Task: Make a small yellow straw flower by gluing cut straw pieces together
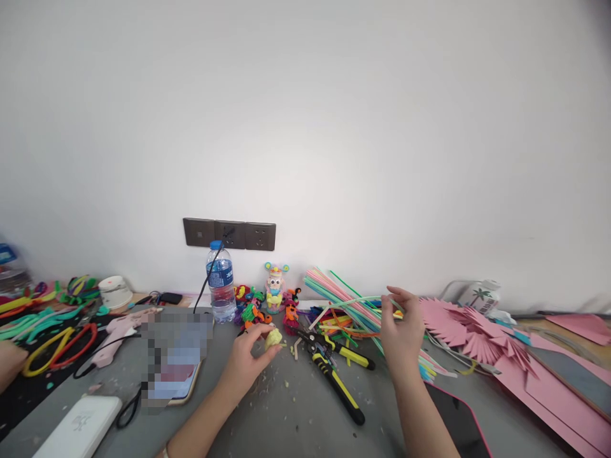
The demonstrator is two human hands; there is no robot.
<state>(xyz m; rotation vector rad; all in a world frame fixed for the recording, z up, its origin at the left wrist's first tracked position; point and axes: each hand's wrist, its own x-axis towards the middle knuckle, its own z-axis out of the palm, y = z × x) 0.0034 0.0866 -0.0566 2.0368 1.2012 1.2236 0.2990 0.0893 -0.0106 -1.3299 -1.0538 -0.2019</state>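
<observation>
My left hand (251,356) pinches a small pale yellow fuzzy piece (273,339) between thumb and fingers, low over the grey mat. To the right, my right hand (403,321) is raised at the bundle of pastel pipe cleaners (341,294). Its fingers curve round a pale green pipe cleaner (365,299) that reaches left from the fingertips. Between my hands lie pliers with black and yellow handles (338,388). Behind them stand a small figurine (274,289) and several colourful fuzzy figures (252,312).
A water bottle (221,283) stands by the wall, near a phone (184,369) and a white power bank (79,426). Pink folded paper (482,337) and a pink-edged tablet (458,420) are at right. Another person's hand (10,362) shows at far left.
</observation>
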